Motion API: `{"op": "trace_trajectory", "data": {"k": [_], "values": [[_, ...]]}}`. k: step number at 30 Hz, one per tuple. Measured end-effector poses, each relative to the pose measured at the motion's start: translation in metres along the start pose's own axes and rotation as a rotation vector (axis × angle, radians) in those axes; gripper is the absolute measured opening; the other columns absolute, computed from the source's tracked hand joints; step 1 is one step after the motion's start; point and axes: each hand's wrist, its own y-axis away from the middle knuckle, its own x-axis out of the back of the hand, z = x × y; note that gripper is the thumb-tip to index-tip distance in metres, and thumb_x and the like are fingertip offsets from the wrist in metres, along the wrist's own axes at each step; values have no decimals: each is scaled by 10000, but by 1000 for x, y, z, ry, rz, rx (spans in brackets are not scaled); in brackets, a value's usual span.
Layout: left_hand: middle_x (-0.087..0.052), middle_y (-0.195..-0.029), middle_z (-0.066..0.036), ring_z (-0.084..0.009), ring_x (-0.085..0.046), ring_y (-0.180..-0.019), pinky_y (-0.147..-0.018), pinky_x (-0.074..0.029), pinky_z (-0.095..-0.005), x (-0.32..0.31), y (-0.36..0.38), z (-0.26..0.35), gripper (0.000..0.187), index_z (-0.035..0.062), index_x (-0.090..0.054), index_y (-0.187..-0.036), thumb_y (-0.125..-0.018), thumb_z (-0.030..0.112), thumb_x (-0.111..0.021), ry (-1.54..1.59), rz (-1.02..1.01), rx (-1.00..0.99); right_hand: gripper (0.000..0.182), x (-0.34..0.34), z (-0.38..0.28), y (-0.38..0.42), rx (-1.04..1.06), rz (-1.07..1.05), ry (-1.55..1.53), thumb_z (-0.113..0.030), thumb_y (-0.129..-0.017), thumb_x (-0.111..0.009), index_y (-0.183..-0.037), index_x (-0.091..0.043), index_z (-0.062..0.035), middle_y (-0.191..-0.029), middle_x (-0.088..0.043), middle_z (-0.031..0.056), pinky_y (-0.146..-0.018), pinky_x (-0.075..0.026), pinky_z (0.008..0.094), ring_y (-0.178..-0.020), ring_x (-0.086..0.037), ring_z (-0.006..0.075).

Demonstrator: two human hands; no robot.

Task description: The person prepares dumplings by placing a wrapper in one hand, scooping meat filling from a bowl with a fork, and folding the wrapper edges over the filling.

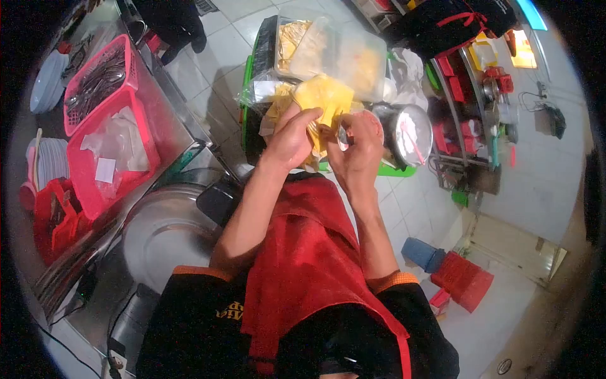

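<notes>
In front of my apron, my left hand (291, 140) is closed on a stack of thin yellow dough wrappers (323, 98), which fan out above the thumb. My right hand (360, 151) is close beside it, its fingertips bent against the lower right side of the wrappers. A small shiny metal utensil (343, 138) shows between the right fingers; its full shape is hidden. Just behind that hand is a bowl of pink filling (374, 124), partly covered. More yellow sheets (278, 101) lie left of the stack, and a clear plastic container (291, 44) with folded yellow pieces stands beyond.
A metal bowl (404, 120) with a pink-handled utensil stands at the right. Another clear container (363, 63) sits behind the hands. Pink baskets (136, 101) line the left counter, near a big round metal lid (167, 234). Another person's dark clothing (451, 25) appears at upper right.
</notes>
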Motion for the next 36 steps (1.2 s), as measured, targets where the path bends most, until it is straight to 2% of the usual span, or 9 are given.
{"op": "trace_trajectory", "data": {"k": [5, 8, 13, 26, 29, 31, 32, 34, 36], "values": [[-549, -1294, -106, -218, -537, -1193, -1021, -432, -367, 3, 0, -11, 416, 16, -434, -1359, -945, 12, -473, -12, 1, -6, 318, 3, 3, 4, -21, -52, 39, -13, -679, -721, -980, -621, 2, -883, -614, 171, -683, -506, 405, -795, -621, 360], [-525, -1310, -98, -213, -522, -1196, -1008, -438, -352, 2, 2, -11, 449, 40, -384, -1405, -961, 10, -440, 5, -42, 34, 268, 2, 10, 4, 15, -35, 63, -24, -695, -712, -947, -627, 3, -851, -611, 176, -684, -505, 405, -790, -623, 361], [-505, -1315, -88, -187, -520, -1180, -997, -446, -342, 1, 2, -15, 465, 37, -354, -1424, -966, 3, -426, -100, -31, 38, 174, 0, 1, 2, -115, -27, 52, -62, -737, -697, -880, -635, 15, -817, -615, 191, -650, -487, 418, -741, -617, 376], [-519, -1272, -65, -153, -519, -1157, -976, -443, -310, 1, 2, -24, 405, 32, -396, -1386, -982, 35, -433, -143, 14, 19, 141, -8, 16, 1, -191, -67, -43, -48, -745, -675, -840, -642, 51, -750, -621, 216, -615, -484, 416, -669, -612, 383], [-511, -1297, -68, -155, -520, -1167, -984, -440, -316, 5, 0, -25, 425, 37, -381, -1404, -984, 48, -443, -142, -21, -27, 142, -8, 22, 0, -198, -122, -14, -37, -755, -660, -863, -645, 53, -752, -631, 198, -611, -486, 391, -662, -627, 335], [-495, -1327, -76, -159, -514, -1191, -997, -435, -320, 5, 0, -22, 456, 43, -358, -1429, -982, 51, -445, -73, 7, 69, 119, -11, 30, -1, -239, -8, -284, -30, -778, -646, -865, -637, 50, -706, -605, 147, -580, -462, 350, -616, -597, 246], [-495, -1327, -76, -159, -514, -1191, -997, -435, -320, 5, 0, -22, 456, 43, -358, -1429, -982, 51, -445, -72, 7, 66, 119, -9, 32, -1, -236, -9, -285, -30, -778, -646, -865, -637, 50, -706, -605, 147, -580, -462, 350, -616, -597, 246], [-520, -1313, -95, -202, -531, -1198, -1018, -434, -362, 6, 0, -22, 412, 38, -396, -1392, -986, 69, -454, -29, 11, 60, 100, -2, 31, -7, -506, -8, -491, -34, -802, -638, -864, -628, 43, -692, -578, 109, -566, -442, 307, -610, -554, 172], [-524, -1306, -95, -201, -534, -1196, -1013, -441, -361, 3, 2, -19, 403, 38, -399, -1387, -988, 69, -441, -39, 7, 90, 97, 0, 36, -11, -455, -2, -473, -35, -806, -640, -868, -625, 39, -695, -575, 105, -571, -440, 291, -615, -541, 160]]}}
